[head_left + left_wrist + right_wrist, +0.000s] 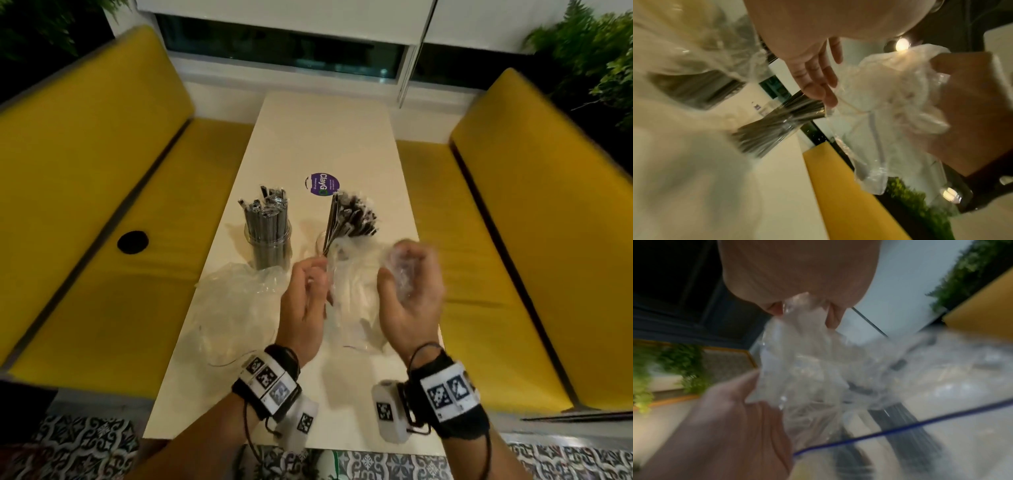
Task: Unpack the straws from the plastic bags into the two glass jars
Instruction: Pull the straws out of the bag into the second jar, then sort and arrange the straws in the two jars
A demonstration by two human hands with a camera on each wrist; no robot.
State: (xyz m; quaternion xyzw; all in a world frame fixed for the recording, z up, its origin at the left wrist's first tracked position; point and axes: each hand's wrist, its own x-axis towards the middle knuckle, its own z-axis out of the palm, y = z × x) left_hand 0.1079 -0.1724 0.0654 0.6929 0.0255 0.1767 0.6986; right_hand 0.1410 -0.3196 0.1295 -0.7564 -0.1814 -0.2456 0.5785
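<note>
Two glass jars stand on the white table (325, 137). The left jar (269, 246) is packed with dark wrapped straws (265, 216). More straws (352, 216) fan out of the right jar (322, 245), which is partly hidden behind a clear plastic bag (346, 291). My left hand (318, 274) pinches the bag's left edge just in front of that jar. My right hand (407, 270) grips a crumpled bunch of the same bag (818, 369), fingers curled into it. The bag (879, 97), held above the table, looks empty and has a blue zip line.
Another clear bag (236, 308) lies crumpled on the table, left of my left hand. A purple round sticker (321, 183) sits behind the jars. Yellow bench seats (102, 205) flank the table on both sides. Patterned floor tiles (85, 445) show below.
</note>
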